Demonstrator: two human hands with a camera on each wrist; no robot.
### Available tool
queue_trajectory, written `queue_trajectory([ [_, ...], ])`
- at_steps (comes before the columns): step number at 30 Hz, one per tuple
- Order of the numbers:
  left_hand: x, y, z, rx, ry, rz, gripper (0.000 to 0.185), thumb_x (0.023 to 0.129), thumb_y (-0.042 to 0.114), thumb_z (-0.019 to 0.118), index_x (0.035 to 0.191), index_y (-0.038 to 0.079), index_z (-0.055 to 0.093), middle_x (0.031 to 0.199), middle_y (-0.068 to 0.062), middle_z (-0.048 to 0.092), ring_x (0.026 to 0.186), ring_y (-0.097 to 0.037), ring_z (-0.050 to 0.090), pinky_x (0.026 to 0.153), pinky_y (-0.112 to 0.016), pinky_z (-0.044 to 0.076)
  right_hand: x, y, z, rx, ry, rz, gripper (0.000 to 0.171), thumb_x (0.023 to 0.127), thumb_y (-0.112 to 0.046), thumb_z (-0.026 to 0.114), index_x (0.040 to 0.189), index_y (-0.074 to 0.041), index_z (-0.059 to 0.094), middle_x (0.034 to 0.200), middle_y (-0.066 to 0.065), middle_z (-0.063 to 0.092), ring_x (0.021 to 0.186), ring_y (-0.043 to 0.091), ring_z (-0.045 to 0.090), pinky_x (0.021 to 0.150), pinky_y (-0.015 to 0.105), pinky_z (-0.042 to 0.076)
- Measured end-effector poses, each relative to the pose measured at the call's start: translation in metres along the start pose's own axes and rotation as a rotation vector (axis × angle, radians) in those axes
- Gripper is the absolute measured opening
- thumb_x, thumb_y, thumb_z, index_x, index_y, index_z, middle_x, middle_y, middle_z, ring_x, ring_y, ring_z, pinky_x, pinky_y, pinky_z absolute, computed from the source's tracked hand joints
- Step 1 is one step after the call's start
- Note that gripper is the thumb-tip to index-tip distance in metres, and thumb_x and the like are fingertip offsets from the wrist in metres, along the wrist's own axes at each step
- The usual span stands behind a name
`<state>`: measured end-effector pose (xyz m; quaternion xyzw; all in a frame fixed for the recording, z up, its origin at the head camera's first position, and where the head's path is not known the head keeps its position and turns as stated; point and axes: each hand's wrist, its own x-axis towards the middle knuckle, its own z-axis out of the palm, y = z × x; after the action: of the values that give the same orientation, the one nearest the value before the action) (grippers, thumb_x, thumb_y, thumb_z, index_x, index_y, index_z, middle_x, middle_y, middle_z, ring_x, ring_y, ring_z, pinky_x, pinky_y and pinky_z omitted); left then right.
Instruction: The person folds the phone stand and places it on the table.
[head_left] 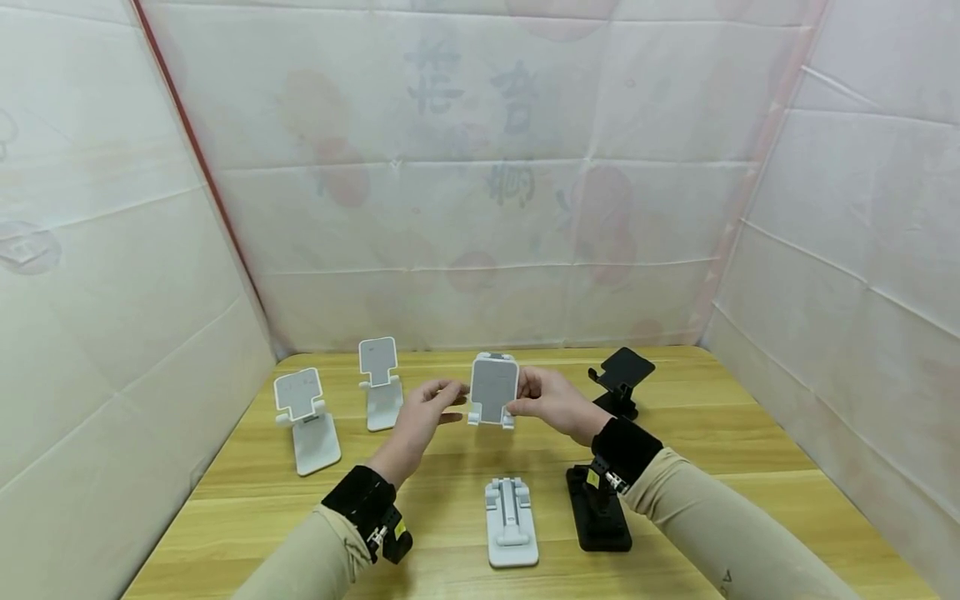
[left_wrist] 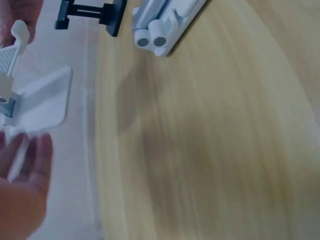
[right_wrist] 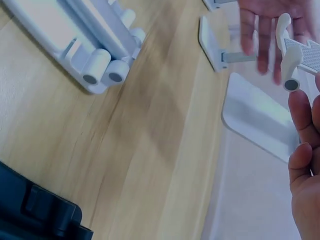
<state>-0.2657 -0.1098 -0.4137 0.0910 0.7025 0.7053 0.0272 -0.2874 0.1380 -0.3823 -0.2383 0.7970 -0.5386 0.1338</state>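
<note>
Above the middle of the worktop [head_left: 675, 467], the white stand [head_left: 494, 390] is pinched only by the right hand [head_left: 551, 402]; the left hand [head_left: 420, 419] is held beside it, fingers loosely spread. With so light a grip it could be dropped onto the folded white stand [head_left: 512, 522] below.

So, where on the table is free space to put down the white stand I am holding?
Bare wood lies right of the folded black stand, toward the right edge of the table, and between the open white stand and the folded white stand. The back row is crowded, around the open black stand.
</note>
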Motion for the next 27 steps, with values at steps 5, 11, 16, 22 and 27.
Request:
queue_trajectory([
  [5, -0.002, -0.011, -0.001, 0.050, 0.020, -0.138, 0.051, 0.107, 0.030, 0.055, 0.148, 0.001, 0.046, 0.151, -0.025, 0.046, 0.140, -0.043, 0.044, 0.111, -0.053, 0.049, 0.000, -0.002, 0.002, 0.017, -0.011, -0.014, 0.018, 0.097, -0.009, 0.070, 0.108, -0.001, 0.059, 0.104, 0.012, 0.066, 0.099, 0.026, 0.064, 0.096, 0.040, 0.058],
  [11, -0.003, -0.021, 0.002, -0.006, -0.065, -0.252, 0.064, 0.107, 0.030, 0.055, 0.156, -0.003, 0.031, 0.149, -0.029, 0.047, 0.136, -0.046, 0.049, 0.111, -0.053, 0.049, 0.001, -0.010, 0.006, 0.029, -0.020, -0.020, 0.016, 0.097, -0.009, 0.071, 0.104, -0.002, 0.059, 0.101, 0.010, 0.065, 0.095, 0.024, 0.063, 0.092, 0.038, 0.057],
  [16, 0.001, -0.024, 0.003, -0.063, -0.144, -0.226, 0.051, 0.107, 0.019, 0.052, 0.149, -0.008, 0.041, 0.137, -0.027, 0.059, 0.127, -0.045, 0.058, 0.107, -0.049, 0.054, 0.001, -0.013, 0.007, 0.031, -0.021, -0.015, 0.015, 0.097, -0.008, 0.070, 0.103, -0.002, 0.058, 0.099, 0.009, 0.065, 0.094, 0.023, 0.063, 0.096, 0.045, 0.056],
  [22, 0.002, -0.026, 0.002, -0.055, -0.097, -0.200, 0.038, 0.106, 0.012, 0.054, 0.135, -0.012, 0.054, 0.127, -0.027, 0.066, 0.114, -0.039, 0.068, 0.095, -0.041, 0.062, 0.001, -0.012, 0.007, 0.013, -0.015, -0.019, 0.014, 0.098, -0.009, 0.069, 0.105, -0.002, 0.059, 0.098, 0.010, 0.064, 0.096, 0.033, 0.061, 0.094, 0.043, 0.056],
  [27, 0.000, -0.027, -0.001, -0.070, -0.038, -0.197, 0.033, 0.105, 0.003, 0.052, 0.132, -0.015, 0.057, 0.116, -0.030, 0.070, 0.103, -0.036, 0.073, 0.088, -0.040, 0.064, 0.000, -0.011, 0.008, -0.029, -0.015, -0.036, 0.013, 0.098, -0.010, 0.069, 0.104, -0.003, 0.059, 0.097, 0.010, 0.063, 0.095, 0.035, 0.059, 0.086, 0.037, 0.053],
])
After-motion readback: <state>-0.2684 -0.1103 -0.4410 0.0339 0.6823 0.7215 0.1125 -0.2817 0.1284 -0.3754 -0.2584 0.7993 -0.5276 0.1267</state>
